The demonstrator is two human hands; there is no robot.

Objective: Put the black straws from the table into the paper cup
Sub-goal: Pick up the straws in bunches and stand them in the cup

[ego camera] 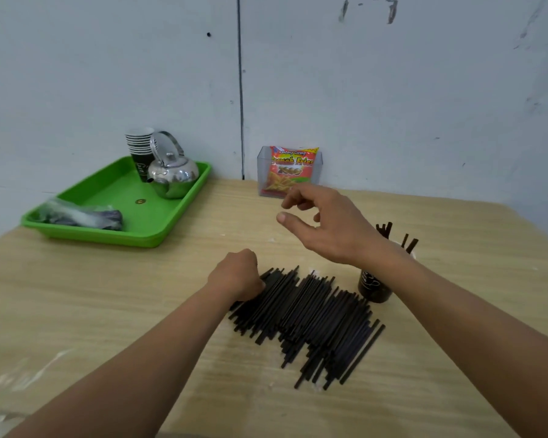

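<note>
A heap of several black straws lies on the wooden table in front of me. My left hand rests at the heap's far left end with its fingers curled down onto the straw tips; what they hold is hidden. My right hand hovers in the air above the table, beyond the heap, fingers loosely curled and holding nothing. A black paper cup stands to the right of the heap, partly hidden by my right forearm, with a few straws sticking out of it.
A green tray at the back left holds a steel kettle, a stack of paper cups and a plastic bag. A clear holder with a snack packet stands against the wall.
</note>
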